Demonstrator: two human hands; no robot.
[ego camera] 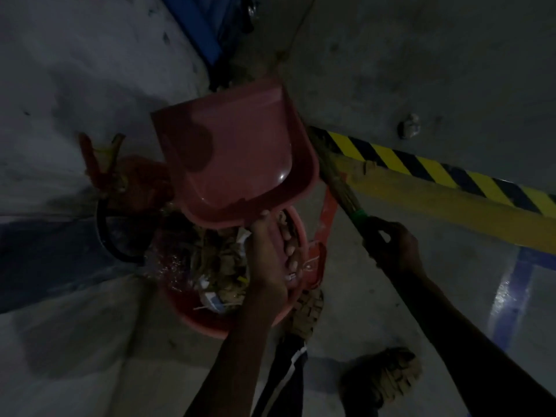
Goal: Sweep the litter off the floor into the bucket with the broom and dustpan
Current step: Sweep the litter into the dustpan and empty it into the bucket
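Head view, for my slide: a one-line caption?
Left hand tips pink dustpan over litter-filled bucket; right hand grips broom.

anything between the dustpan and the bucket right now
Nothing visible. The left hand holds the dustpan tipped right over the bucket, whose open top shows only litter.

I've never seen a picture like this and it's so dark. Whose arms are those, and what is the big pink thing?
The camera sits on a person's head and looks down, so those are the person's own arms. The left hand grips the pink dustpan, held over a red bucket already full of litter. The right hand holds the broom by its handle. Below are the person's sandalled feet on the grey floor. A crumpled scrap lies beyond the yellow-and-black stripe.
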